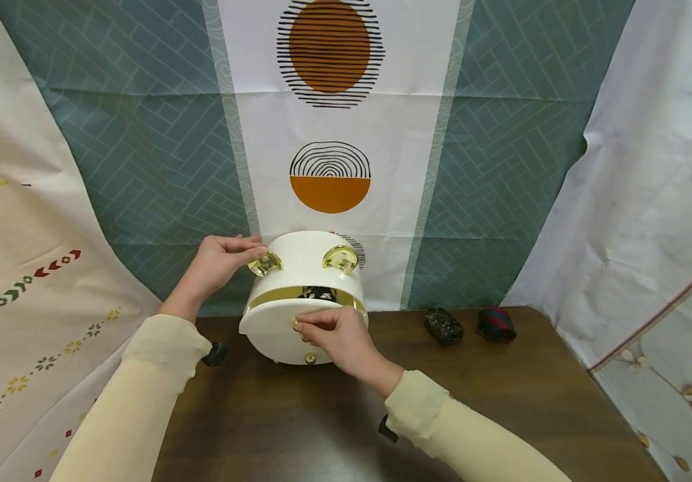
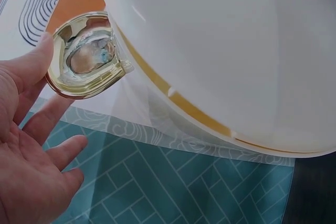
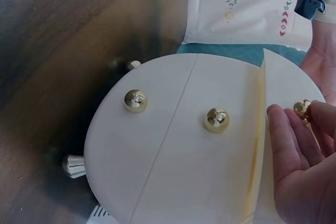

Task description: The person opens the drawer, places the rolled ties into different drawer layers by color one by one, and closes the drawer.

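Observation:
A round white drawer box (image 1: 276, 335), shaped like an alarm clock, stands at the table's back edge. Its top drawer (image 3: 291, 82) is pulled partly out, showing a gold interior and a black floral cloth (image 1: 319, 293) inside. My right hand (image 1: 342, 338) pinches the top drawer's gold knob (image 3: 301, 107) between thumb and fingers. Two lower gold knobs are free, one the middle knob (image 3: 216, 120). On the box's upper left, my left hand (image 1: 222, 268) holds the rim of a gold bell (image 2: 86, 59) between thumb and forefinger, its other fingers loose. A second gold bell (image 1: 340, 258) sits at upper right.
To the right of the box lie a black patterned roll (image 1: 444, 326) and a dark blue and red roll of cloth (image 1: 496, 325). A patterned curtain (image 1: 159, 167) hangs right behind the box. White cloth (image 1: 653, 201) borders the brown table (image 1: 502, 395) on the right.

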`<act>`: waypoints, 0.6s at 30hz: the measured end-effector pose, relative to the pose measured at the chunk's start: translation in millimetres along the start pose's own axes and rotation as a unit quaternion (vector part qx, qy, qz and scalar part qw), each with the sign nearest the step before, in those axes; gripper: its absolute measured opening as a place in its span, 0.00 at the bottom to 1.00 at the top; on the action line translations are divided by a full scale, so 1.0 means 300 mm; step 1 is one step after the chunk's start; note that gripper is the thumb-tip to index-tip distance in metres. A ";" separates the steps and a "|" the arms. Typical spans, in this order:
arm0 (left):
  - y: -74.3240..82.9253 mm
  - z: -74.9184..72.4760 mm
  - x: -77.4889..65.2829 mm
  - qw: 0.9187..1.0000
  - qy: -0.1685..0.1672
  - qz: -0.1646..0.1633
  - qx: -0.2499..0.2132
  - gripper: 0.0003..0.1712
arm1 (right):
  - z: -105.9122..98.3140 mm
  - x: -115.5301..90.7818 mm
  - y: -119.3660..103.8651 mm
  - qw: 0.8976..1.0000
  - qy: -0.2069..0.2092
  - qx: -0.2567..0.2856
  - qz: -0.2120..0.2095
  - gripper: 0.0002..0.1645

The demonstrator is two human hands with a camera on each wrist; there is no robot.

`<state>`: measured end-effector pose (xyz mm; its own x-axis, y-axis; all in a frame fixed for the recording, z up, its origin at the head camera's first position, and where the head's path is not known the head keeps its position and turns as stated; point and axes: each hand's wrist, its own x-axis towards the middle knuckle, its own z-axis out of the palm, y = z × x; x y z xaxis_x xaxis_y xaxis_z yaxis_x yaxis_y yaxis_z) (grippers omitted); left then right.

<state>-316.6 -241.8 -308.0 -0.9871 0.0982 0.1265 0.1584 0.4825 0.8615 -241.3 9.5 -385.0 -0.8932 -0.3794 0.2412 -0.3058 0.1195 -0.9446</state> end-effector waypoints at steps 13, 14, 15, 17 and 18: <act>-0.002 0.001 0.007 1.000 0.006 0.010 0.001 0.28 | -0.015 0.031 0.007 1.000 -0.002 -0.001 -0.014 0.11; -0.003 0.001 0.008 1.000 0.006 0.010 0.000 0.28 | -0.016 0.032 0.008 1.000 -0.002 -0.004 -0.014 0.11; -0.004 0.001 0.008 1.000 0.005 0.010 0.000 0.29 | -0.017 0.033 0.009 1.000 -0.001 -0.006 -0.015 0.11; -0.006 0.002 0.008 1.000 0.004 0.011 -0.001 0.29 | -0.017 0.036 0.009 1.000 0.001 -0.012 -0.015 0.11; -0.006 0.002 0.008 1.000 0.004 0.012 -0.002 0.29 | -0.018 0.038 0.011 1.000 0.001 -0.012 -0.017 0.11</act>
<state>-319.3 -241.9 -309.5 -0.9831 0.1033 0.1509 0.1821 0.4768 0.8599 -254.2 10.6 -384.3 -0.8832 -0.3812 0.2731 -0.3432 0.1286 -0.9304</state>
